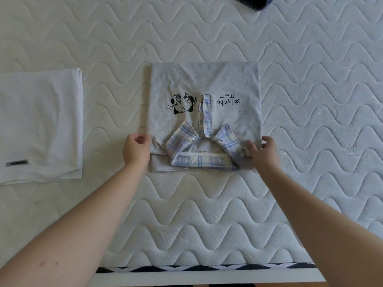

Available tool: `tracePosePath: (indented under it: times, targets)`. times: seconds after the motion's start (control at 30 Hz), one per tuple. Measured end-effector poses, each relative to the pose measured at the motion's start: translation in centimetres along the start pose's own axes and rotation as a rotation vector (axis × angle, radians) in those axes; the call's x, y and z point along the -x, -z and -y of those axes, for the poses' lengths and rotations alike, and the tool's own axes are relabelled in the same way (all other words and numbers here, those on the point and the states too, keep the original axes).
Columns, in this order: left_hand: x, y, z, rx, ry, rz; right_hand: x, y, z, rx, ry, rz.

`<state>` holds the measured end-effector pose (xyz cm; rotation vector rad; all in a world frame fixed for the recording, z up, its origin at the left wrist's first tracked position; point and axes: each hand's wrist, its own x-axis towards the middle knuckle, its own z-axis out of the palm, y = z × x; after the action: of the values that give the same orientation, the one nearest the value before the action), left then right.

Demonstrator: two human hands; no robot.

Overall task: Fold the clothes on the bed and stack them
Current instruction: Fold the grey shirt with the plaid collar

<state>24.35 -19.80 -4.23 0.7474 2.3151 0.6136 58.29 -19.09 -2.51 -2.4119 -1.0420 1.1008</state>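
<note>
Two bare hands grip the near corners of a folded light-grey cotton polo shirt (205,83) with a blue-and-white plaid collar (204,151), which lies flat on the white quilted mattress (207,214) with its wavy stitching. The shirt's collar end faces the person and its folded edge lies on the far side; folded, it is nearly square, so no long axis stands out. Its black cartoon face print (183,103) and line of black lettering (227,99) read upside down from the person's side, one on each side of the plaid placket. The left hand (135,147) curls its fingers round the shirt's near left corner, and the right hand (262,149) pinches the near right corner. Left of the grey shirt, apart from it, lies a folded white garment (39,125) with a small dark label. Beyond the grey shirt, at the far right, a dark blue patterned cloth (251,2) is cut off by the picture's edge.
</note>
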Motion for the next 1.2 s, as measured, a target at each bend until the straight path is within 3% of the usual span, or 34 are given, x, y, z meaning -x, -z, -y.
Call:
tracePosePath:
  times: [0.1,0.27,0.4,0.53,0.63,0.73,0.93,1.2]
  targets:
    - [0.1,0.0,0.4,-0.058,-0.086,0.012,0.2,0.0,-0.4,0.084,0.065,-0.135]
    - [0.7,-0.7,0.8,-0.004,0.013,0.117,0.3,-0.1,-0.1,0.147,0.028,-0.042]
    - [0.7,-0.7,1.0,-0.033,0.021,0.11,0.2,0.3,-0.5,0.119,0.071,-0.027]
    - [1.1,-0.3,0.8,0.474,0.21,0.296,0.2,0.7,-0.9,0.004,0.031,-0.043]
    - [1.6,0.0,1.0,0.691,0.374,0.421,0.2,0.9,-1.1,-0.113,-0.053,-0.03]
    - [1.8,-0.5,1.6,0.5,0.343,0.411,0.0,0.9,-1.0,-0.122,-0.101,-0.004]
    - [2.0,-1.3,0.8,0.255,0.197,0.191,0.0,0.5,0.1,-0.112,-0.092,-0.016]
    - [1.3,-1.5,0.2,0.065,0.078,0.322,-1.3,1.1,-0.1,-0.074,-0.049,0.106]
